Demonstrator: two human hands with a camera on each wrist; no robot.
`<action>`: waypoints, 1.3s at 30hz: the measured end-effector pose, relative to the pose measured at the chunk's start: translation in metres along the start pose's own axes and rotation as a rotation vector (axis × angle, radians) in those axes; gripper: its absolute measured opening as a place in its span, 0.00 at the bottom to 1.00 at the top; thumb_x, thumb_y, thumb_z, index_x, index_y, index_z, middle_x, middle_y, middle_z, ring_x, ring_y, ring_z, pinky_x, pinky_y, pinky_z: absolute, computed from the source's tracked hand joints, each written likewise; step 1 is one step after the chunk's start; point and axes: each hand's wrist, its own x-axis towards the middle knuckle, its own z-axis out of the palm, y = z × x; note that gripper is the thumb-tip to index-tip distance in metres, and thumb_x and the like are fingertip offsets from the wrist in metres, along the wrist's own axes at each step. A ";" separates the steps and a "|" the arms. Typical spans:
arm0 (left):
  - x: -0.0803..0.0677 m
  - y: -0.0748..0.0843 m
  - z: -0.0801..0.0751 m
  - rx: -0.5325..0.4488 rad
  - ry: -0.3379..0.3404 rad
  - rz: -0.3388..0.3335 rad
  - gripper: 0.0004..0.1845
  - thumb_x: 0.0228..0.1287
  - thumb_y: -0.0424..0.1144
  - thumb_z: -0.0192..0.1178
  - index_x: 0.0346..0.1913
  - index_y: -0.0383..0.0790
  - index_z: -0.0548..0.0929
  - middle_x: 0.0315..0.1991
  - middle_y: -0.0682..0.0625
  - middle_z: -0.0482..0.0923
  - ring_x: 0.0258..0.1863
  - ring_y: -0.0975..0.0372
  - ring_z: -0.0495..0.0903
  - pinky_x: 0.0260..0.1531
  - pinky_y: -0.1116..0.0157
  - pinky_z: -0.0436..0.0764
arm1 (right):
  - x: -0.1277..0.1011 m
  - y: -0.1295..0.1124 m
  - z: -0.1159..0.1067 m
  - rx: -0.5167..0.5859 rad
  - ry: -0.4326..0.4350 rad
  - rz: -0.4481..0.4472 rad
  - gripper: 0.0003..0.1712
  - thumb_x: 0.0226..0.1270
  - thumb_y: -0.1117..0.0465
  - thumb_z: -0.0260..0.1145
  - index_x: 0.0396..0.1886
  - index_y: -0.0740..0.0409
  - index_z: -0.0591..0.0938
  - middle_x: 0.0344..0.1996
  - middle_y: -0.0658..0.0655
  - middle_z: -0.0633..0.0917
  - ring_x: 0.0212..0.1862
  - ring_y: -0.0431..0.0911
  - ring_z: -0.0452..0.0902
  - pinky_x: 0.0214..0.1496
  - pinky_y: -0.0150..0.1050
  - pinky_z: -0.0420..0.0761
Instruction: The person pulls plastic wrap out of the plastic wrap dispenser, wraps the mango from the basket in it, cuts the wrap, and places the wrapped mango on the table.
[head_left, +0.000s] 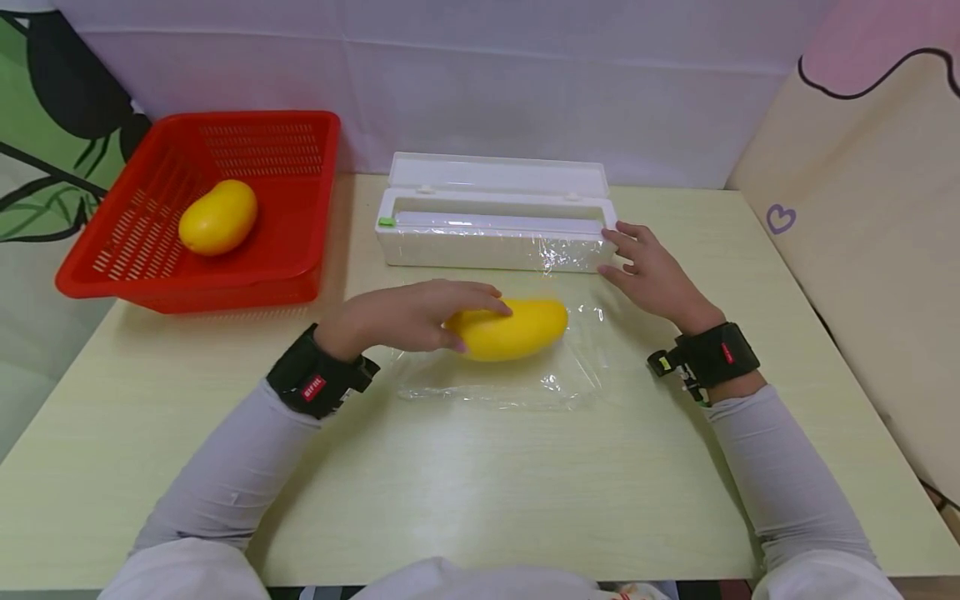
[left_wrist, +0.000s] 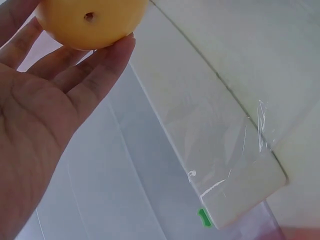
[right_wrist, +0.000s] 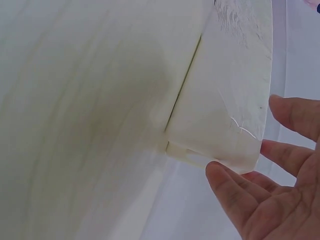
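Film [head_left: 517, 375] drawn from the dispenser [head_left: 495, 237] may bunch or tear unevenly if the mango [head_left: 517, 329] lying on it, steadied by the left hand [head_left: 408, 317] with loosely curved fingers, rolls while the open right hand [head_left: 648, 275] touches the box's end.

A staged tabletop set: pale table [head_left: 465, 492], white backdrop cloth [head_left: 480, 83], red basket [head_left: 292, 167], cling-film dispenser [head_left: 495, 225].

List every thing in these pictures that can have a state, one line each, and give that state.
Cling film dispenser: lid open, film drawn out onto the table.
Cling film sheet: spread flat on the table, one mango on it.
Mango on the film: lying on its side, unwrapped.
Red basket: holds a second mango.
Left hand: resting on the mango, fingers relaxed.
Right hand: open, fingers at the dispenser's end.
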 end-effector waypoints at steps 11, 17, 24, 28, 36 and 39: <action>0.006 -0.001 0.008 -0.032 -0.059 -0.022 0.34 0.61 0.28 0.67 0.70 0.49 0.72 0.74 0.47 0.63 0.74 0.51 0.58 0.71 0.50 0.61 | 0.000 -0.001 -0.002 0.016 -0.007 -0.021 0.37 0.75 0.57 0.61 0.77 0.62 0.59 0.76 0.66 0.53 0.66 0.66 0.67 0.65 0.59 0.71; 0.008 -0.001 0.012 -0.029 -0.079 -0.014 0.33 0.61 0.28 0.67 0.69 0.48 0.73 0.72 0.47 0.65 0.73 0.51 0.61 0.71 0.50 0.61 | 0.000 -0.001 -0.003 0.033 -0.013 -0.021 0.37 0.75 0.57 0.61 0.77 0.64 0.60 0.77 0.67 0.53 0.66 0.66 0.67 0.65 0.59 0.71; 0.008 -0.003 0.013 -0.034 -0.083 0.008 0.33 0.60 0.27 0.68 0.68 0.46 0.74 0.71 0.47 0.67 0.71 0.50 0.63 0.71 0.50 0.62 | 0.000 0.000 -0.003 0.011 -0.030 -0.037 0.38 0.75 0.58 0.61 0.77 0.66 0.58 0.77 0.68 0.52 0.66 0.67 0.68 0.65 0.60 0.70; 0.008 -0.004 0.013 -0.037 -0.088 -0.001 0.33 0.60 0.27 0.68 0.68 0.47 0.74 0.71 0.47 0.67 0.72 0.51 0.63 0.71 0.50 0.61 | 0.000 0.000 -0.004 -0.004 -0.047 -0.031 0.38 0.75 0.57 0.61 0.77 0.65 0.57 0.77 0.67 0.51 0.66 0.67 0.67 0.66 0.60 0.70; 0.010 -0.006 0.013 -0.019 -0.090 0.007 0.33 0.59 0.28 0.69 0.67 0.48 0.74 0.70 0.49 0.69 0.70 0.53 0.64 0.71 0.52 0.63 | -0.004 -0.009 -0.009 -0.081 0.004 -0.017 0.37 0.73 0.56 0.64 0.76 0.62 0.62 0.78 0.66 0.43 0.69 0.67 0.62 0.68 0.63 0.65; 0.010 -0.007 0.013 -0.017 -0.089 0.016 0.33 0.58 0.28 0.69 0.67 0.48 0.75 0.69 0.49 0.69 0.71 0.53 0.64 0.70 0.52 0.63 | -0.008 -0.015 -0.012 -0.130 0.031 -0.030 0.36 0.71 0.56 0.65 0.74 0.63 0.65 0.77 0.66 0.45 0.72 0.67 0.56 0.70 0.63 0.63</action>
